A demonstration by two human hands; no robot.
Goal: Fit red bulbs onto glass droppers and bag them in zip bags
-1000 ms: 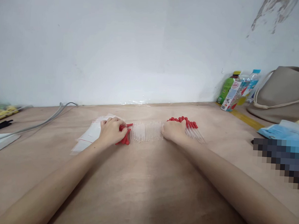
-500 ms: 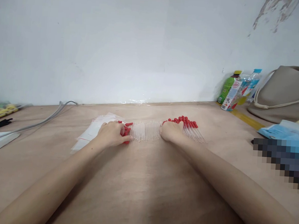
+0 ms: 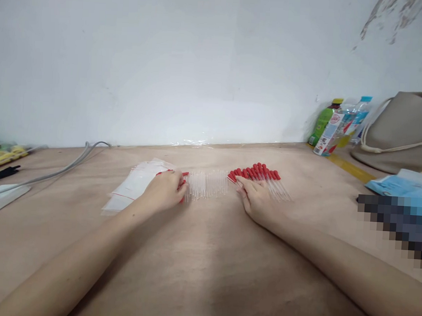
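Thin clear plastic tubes [image 3: 205, 184] lie between hands, pointing away from person; left hand [image 3: 166, 191] nearer, curled over red rubbery bulbs [image 3: 184, 174]; right hand [image 3: 260, 203] at red-bulbed clear droppers [image 3: 260, 170]; can't tell if either pinches.

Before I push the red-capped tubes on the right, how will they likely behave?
The red-capped tubes look slender and clear, so they're probably light. Their caps look rounded, so they may roll or swivel. They lie closely side by side, so pushing one would likely nudge its neighbours.
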